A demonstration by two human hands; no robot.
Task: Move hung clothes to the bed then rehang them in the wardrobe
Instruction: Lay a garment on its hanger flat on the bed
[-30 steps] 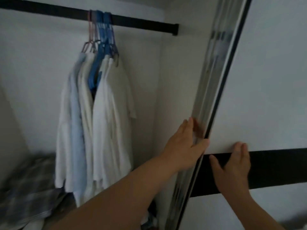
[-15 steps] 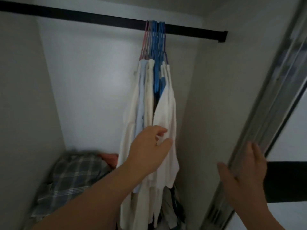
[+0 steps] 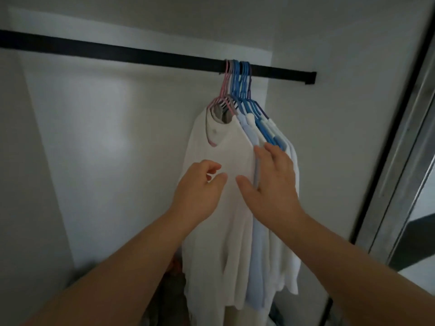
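Both hands now off the door — left hand (image 3: 200, 187) loosely curled, right hand (image 3: 270, 182) flat on the hung shirts (image 3: 235, 208).

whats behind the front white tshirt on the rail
Behind the front white t-shirt hang a pale blue garment and more white ones on blue plastic hangers; their fronts are covered.

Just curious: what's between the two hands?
In the head view, only the front white shirt shows in the gap between the left hand and right hand; both hover at the hung clothes.
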